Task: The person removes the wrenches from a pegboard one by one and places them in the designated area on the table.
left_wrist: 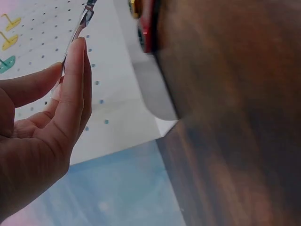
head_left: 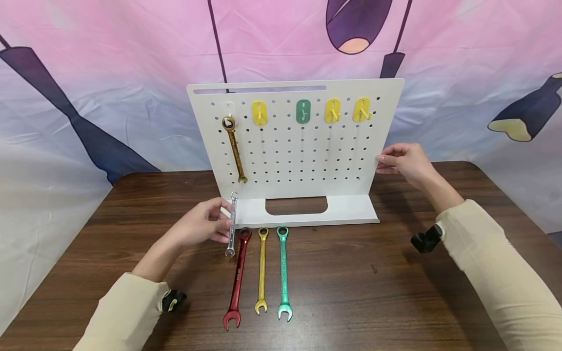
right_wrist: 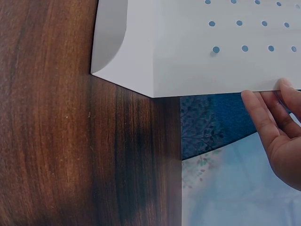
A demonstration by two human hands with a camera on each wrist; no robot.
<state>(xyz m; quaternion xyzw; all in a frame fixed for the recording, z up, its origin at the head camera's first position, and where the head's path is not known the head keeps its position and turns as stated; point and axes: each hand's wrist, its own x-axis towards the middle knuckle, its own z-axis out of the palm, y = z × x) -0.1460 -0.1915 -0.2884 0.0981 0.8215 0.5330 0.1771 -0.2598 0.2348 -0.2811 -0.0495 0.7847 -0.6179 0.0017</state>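
My left hand (head_left: 203, 223) pinches a small silver combination wrench (head_left: 233, 224) between thumb and fingers, ring end up, in front of the lower left corner of the white pegboard (head_left: 307, 161). The left wrist view shows the same wrench (left_wrist: 83, 21) at the fingertips. My right hand (head_left: 407, 163) grips the board's right edge with thumb and fingers; in the right wrist view the thumb overlaps the face at the rim. A bronze wrench (head_left: 235, 151) hangs by its ring from the white hook (head_left: 229, 108) at the upper left.
On the brown table (head_left: 351, 282) before the board lie a red wrench (head_left: 238, 282), a yellow wrench (head_left: 262, 268) and a green wrench (head_left: 283, 268). Along the board's top are yellow hooks (head_left: 259, 113) and a green hook (head_left: 303, 112). A patterned cloth (head_left: 153, 112) hangs behind.
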